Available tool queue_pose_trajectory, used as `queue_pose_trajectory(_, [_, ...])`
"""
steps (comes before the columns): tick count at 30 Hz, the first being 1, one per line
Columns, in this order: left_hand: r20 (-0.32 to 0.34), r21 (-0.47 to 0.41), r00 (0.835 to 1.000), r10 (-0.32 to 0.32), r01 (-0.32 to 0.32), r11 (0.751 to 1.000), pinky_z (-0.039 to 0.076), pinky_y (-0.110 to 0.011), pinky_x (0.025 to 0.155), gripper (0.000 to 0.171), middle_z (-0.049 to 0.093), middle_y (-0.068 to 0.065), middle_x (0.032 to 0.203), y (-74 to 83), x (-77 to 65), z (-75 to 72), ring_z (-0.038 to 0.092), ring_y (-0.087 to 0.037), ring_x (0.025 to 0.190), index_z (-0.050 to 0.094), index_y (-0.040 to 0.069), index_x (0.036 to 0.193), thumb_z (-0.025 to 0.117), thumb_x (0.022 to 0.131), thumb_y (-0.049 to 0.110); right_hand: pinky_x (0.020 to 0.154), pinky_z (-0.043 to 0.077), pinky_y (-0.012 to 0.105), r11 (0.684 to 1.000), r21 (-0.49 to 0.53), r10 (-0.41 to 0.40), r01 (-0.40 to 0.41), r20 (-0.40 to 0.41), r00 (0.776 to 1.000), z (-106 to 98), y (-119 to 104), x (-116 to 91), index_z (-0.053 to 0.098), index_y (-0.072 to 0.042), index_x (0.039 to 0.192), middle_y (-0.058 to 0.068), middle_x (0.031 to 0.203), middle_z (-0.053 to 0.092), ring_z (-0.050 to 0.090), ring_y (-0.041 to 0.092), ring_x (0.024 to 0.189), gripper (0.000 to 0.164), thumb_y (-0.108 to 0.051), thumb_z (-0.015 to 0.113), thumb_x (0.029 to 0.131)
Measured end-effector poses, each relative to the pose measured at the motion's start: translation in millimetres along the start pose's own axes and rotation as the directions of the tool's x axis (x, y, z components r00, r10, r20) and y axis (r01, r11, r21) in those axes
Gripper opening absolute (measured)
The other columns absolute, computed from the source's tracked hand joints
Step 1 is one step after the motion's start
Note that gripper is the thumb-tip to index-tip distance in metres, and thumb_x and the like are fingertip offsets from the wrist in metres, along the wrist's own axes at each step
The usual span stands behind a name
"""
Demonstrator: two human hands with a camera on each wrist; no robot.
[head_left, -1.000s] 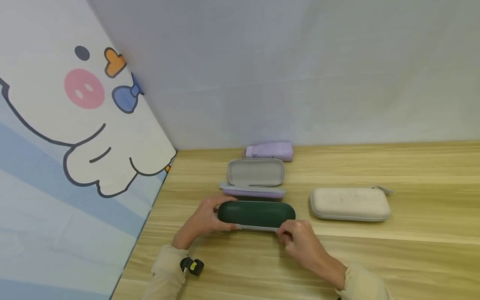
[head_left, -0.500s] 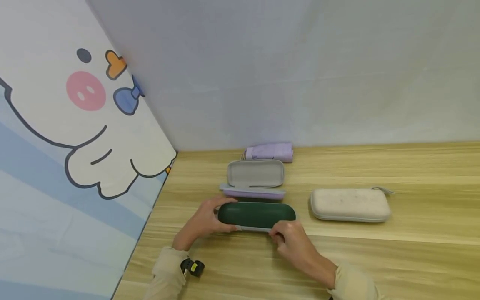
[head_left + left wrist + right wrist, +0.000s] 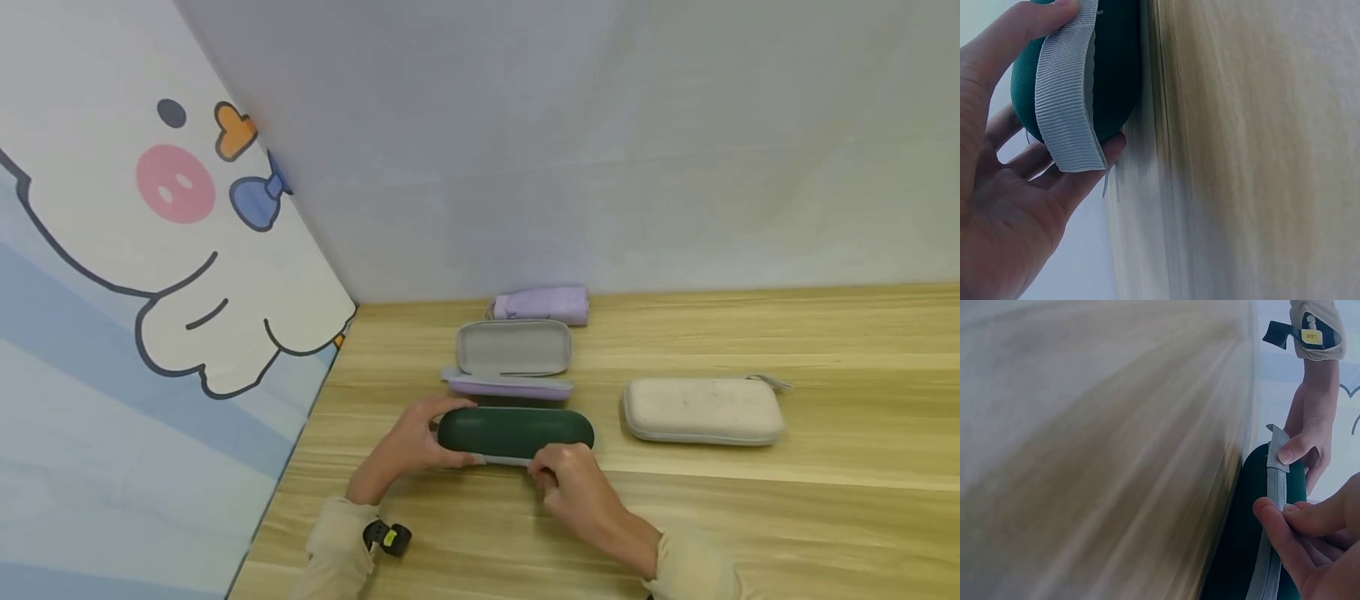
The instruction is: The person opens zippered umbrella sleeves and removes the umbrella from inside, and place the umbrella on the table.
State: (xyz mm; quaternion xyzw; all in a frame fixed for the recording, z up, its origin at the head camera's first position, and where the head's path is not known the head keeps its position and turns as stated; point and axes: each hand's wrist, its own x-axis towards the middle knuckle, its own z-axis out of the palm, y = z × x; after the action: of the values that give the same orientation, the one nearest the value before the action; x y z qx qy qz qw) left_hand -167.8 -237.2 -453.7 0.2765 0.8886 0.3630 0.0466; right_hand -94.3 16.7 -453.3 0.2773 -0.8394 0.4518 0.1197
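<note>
A dark green hard zip case (image 3: 487,429) with rounded ends lies on the table in the head view. My left hand (image 3: 416,437) grips its left end, thumb on the near side and fingers at the far side. A ribbed grey strap loop (image 3: 1066,94) hangs from that end in the left wrist view. At the near edge, my right hand (image 3: 577,487) pinches at the grey zipper (image 3: 1277,487) between thumb and index finger, right of the case's middle. Those fingertips hide the zipper pull itself.
Just behind lies an opened case with a grey interior (image 3: 513,348) and a lilac shell edge (image 3: 510,388). A folded lilac umbrella-like bundle (image 3: 543,305) rests by the wall. To the right sits a cream zip case (image 3: 701,410).
My right hand has slid leftward along the green case's near-edge zipper. My left hand keeps its grip on the left end, and the case stays in place.
</note>
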Motion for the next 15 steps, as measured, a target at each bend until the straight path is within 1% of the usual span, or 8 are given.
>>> queue_pose_trajectory(9, [-0.001, -0.025, 1.0, 0.013, -0.013, 1.0, 0.051, -0.033, 0.074, 0.063, 0.061, 0.002, 0.119, 1.3, -0.4, 1.1, 0.058, -0.017, 0.099, 0.063, 0.023, 0.121, 0.086, 0.065, 0.037, 0.054, 0.047, 0.02, 1.0, -0.004, 0.0, 0.0, -0.005, 1.0, 10, -2, 4, 0.067, -0.002, 0.067, 0.004, 0.064, 0.062, 0.055, 0.007, 0.059, 0.031, 0.026, 0.056, 0.065])
queue_pose_trajectory(11, [0.004, -0.028, 1.0, 0.003, -0.003, 1.0, 0.051, -0.033, 0.074, 0.063, 0.061, 0.002, 0.12, 1.1, -0.9, 0.9, 0.058, -0.017, 0.099, 0.063, 0.023, 0.122, 0.086, 0.065, 0.038, 0.054, 0.047, 0.02, 1.0, -0.003, 0.0, 0.0, 0.002, 1.0, 12, -3, 6, 0.067, -0.002, 0.067, 0.004, 0.065, 0.062, 0.056, 0.007, 0.059, 0.03, 0.026, 0.056, 0.066])
queue_pose_trajectory(15, [0.013, -0.032, 0.999, -0.039, 0.039, 0.999, 0.051, -0.034, 0.074, 0.063, 0.061, 0.003, 0.121, 1.4, -2.0, 0.1, 0.058, -0.016, 0.1, 0.063, 0.025, 0.122, 0.085, 0.065, 0.039, 0.055, 0.047, 0.021, 1.0, 0.001, 0.001, -0.001, 0.01, 1.0, 18, -4, 9, 0.067, -0.003, 0.067, 0.004, 0.066, 0.063, 0.056, 0.007, 0.059, 0.03, 0.025, 0.056, 0.067])
